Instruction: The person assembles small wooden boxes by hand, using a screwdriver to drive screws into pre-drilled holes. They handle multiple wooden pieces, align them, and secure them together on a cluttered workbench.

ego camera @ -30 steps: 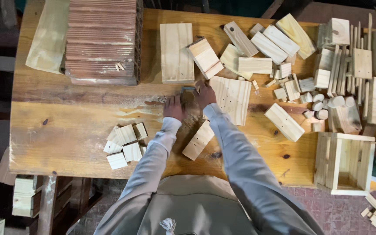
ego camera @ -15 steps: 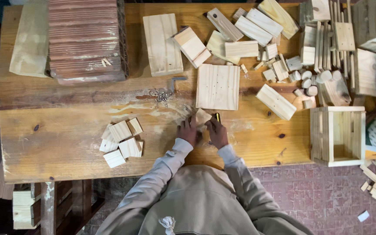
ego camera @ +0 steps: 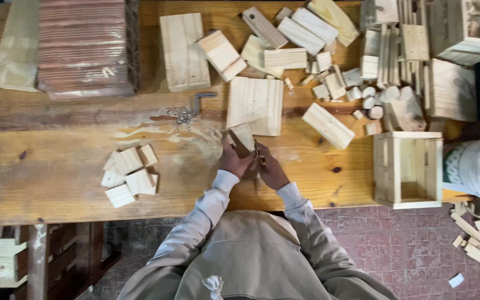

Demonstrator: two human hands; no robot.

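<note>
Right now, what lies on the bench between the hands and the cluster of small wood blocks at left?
Bare benchtop in the head view.

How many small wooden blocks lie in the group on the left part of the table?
5, clustered left of the hands: top left, top right, far left, lower right, bottom. Another may be hidden where they overlap.

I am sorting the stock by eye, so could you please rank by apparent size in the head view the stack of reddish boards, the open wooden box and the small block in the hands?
1. Stack of reddish boards: largest.
2. Open wooden box: clearly smaller.
3. Small block, held by the left hand and right hand: smallest.
</note>
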